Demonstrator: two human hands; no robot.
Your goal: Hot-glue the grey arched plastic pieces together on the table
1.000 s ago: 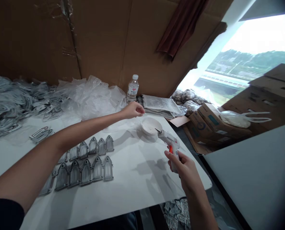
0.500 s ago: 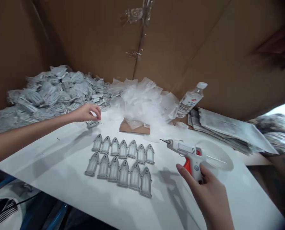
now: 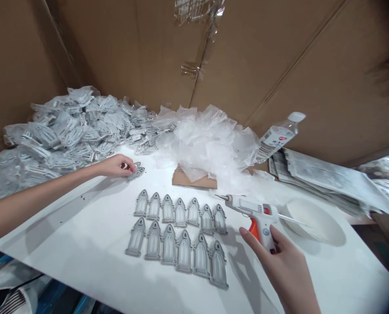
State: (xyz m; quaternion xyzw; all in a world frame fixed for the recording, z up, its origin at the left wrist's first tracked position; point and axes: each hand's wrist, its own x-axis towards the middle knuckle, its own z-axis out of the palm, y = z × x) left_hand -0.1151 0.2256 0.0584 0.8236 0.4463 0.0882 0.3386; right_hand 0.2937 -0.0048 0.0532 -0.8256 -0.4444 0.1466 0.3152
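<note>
My left hand [image 3: 120, 166] reaches to the far left of the white table [image 3: 83, 235]. Its fingers are pinched at a small grey arched frame [image 3: 138, 172], which they partly cover. Another such frame seems to lie right behind it. My right hand [image 3: 284, 266] is wrapped around the handle of a white glue gun [image 3: 251, 208] with an orange trigger. A glue stick sticks out of its back, and the metal nozzle points left. Between my hands, grey arched frames with pale, clear-looking middles lie in two rows: a back row [image 3: 180, 213] and a front row [image 3: 184, 251].
A heap of bagged grey pieces [image 3: 70, 126] fills the back left. Beside it are crumpled clear bags [image 3: 210, 135] over a cardboard piece [image 3: 194, 179]. A tilted bottle [image 3: 278, 137], stacked flat sheets [image 3: 332, 179] and a white dish [image 3: 325, 224] stand right. Cardboard walls [image 3: 142, 52] enclose the back.
My left hand has come down onto the grey frame at the back left. The view has shifted, so the scene sits further right. My right hand still holds the glue gun.
</note>
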